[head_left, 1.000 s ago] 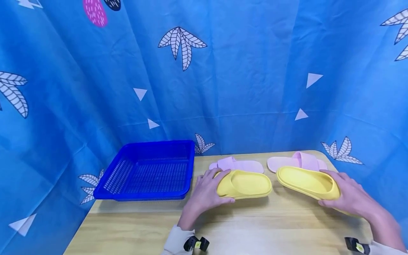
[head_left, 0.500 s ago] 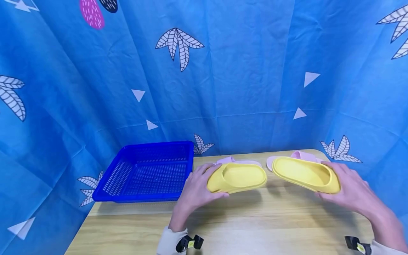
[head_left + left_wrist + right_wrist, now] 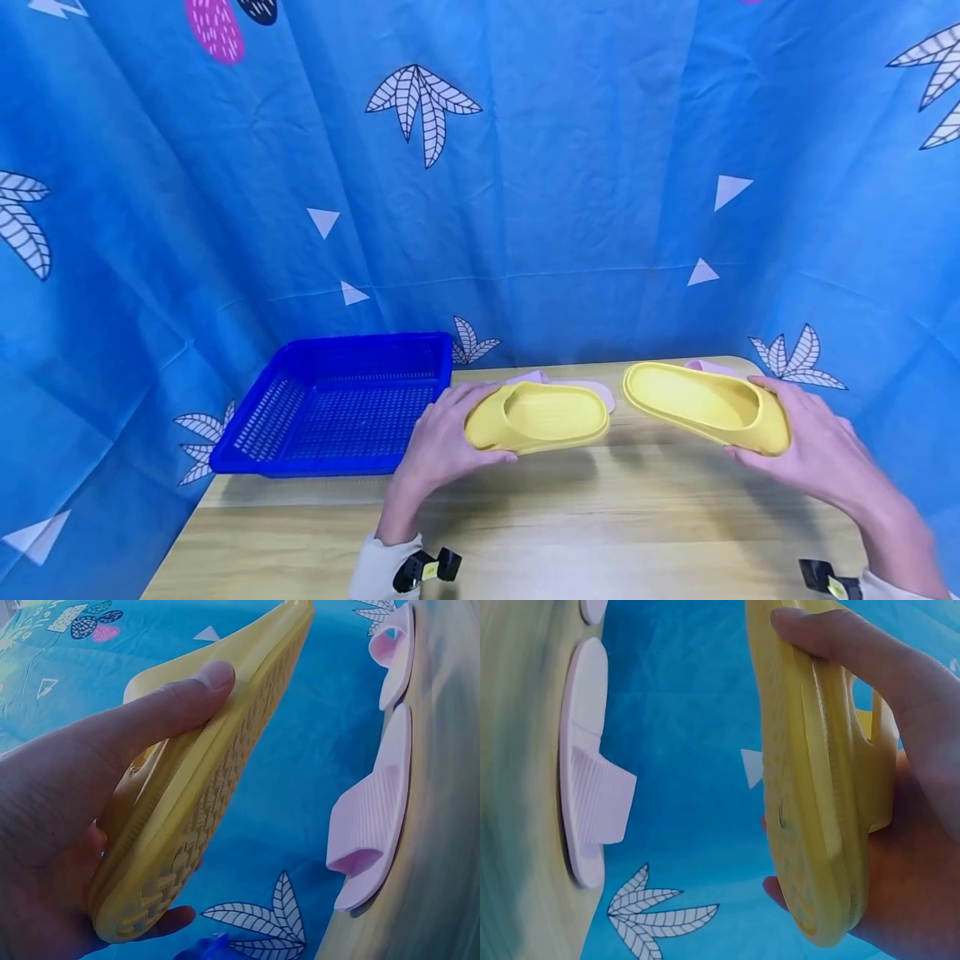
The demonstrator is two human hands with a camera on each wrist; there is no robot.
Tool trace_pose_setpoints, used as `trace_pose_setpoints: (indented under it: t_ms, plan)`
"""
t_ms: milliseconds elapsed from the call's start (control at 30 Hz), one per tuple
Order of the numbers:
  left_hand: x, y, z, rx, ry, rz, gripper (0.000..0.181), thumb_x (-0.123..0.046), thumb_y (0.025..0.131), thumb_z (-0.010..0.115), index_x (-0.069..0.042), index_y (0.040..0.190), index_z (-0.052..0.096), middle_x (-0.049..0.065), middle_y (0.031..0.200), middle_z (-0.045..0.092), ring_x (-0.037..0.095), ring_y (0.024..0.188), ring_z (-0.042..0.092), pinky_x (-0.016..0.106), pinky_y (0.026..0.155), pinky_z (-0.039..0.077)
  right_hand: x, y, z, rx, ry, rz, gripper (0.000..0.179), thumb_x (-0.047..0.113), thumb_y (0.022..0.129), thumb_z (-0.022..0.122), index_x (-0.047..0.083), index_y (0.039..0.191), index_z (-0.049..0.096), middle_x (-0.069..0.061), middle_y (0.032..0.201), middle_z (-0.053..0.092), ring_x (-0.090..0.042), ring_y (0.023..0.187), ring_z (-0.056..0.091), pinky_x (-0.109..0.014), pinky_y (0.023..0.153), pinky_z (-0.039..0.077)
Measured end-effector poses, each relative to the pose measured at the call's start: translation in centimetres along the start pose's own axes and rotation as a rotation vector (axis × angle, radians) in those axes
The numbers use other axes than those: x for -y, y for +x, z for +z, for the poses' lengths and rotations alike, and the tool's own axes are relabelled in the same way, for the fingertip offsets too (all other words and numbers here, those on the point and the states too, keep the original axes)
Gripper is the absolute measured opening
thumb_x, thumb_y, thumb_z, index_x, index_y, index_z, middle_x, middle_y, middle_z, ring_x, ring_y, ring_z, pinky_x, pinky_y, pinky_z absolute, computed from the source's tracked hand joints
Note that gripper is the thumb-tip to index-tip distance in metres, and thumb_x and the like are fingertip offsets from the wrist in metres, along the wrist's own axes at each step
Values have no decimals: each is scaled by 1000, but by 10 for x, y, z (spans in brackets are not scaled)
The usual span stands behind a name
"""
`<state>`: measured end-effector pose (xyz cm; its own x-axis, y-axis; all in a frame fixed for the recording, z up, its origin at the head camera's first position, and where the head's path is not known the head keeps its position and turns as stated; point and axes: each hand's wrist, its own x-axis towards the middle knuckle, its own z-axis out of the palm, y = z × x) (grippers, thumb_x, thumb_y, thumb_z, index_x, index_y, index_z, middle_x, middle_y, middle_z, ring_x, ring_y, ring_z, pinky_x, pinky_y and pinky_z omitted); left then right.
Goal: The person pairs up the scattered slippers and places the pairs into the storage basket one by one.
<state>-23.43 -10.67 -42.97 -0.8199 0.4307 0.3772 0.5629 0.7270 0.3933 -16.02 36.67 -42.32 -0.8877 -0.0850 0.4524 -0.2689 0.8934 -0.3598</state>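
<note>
My left hand (image 3: 444, 437) grips a yellow slipper (image 3: 555, 412) by its toe end, the heel pointing right. In the left wrist view, the thumb presses one side of this yellow slipper (image 3: 217, 761) and its patterned sole shows. A second yellow slipper (image 3: 690, 396) is held at its toe by my right hand (image 3: 813, 442), its heel pointing left. Both are raised off the table, heels facing each other with a gap between. Behind them lie two pink slippers, the left pink slipper (image 3: 600, 390) and the right pink slipper (image 3: 708, 366), each mostly hidden in the head view.
A blue mesh basket (image 3: 337, 467) stands at the left of the wooden table (image 3: 585, 533). A blue patterned curtain (image 3: 585, 167) hangs around the table's back and sides. Fingers of the left hand are near the basket's right side in the head view.
Both hands have raised the yellow slippers from just over the tabletop and shifted them left. The slippers now cover more of the pink pair. The basket and pink slippers have stayed in place.
</note>
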Motion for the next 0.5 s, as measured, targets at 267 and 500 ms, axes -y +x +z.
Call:
trace_pose_setpoints:
  t_ms: [267, 500]
  plan:
    - [2, -1, -7, -45, 4, -7, 99, -74, 63, 84, -27, 146, 58, -4, 141, 60, 21, 123, 57, 41, 85, 49, 11, 10, -8, 1, -11, -19, 99, 47, 60, 98, 12, 142, 56, -10, 116, 64, -26, 95, 50, -39, 60, 34]
    - [4, -2, -9, -61, 11, -5, 98, -77, 65, 81, -29, 147, 56, -6, 143, 58, 22, 124, 57, 42, 88, 51, 20, 15, -12, 37, -12, -5, 95, 49, 61, 97, 16, 140, 56, -6, 111, 62, -25, 95, 47, -39, 61, 33]
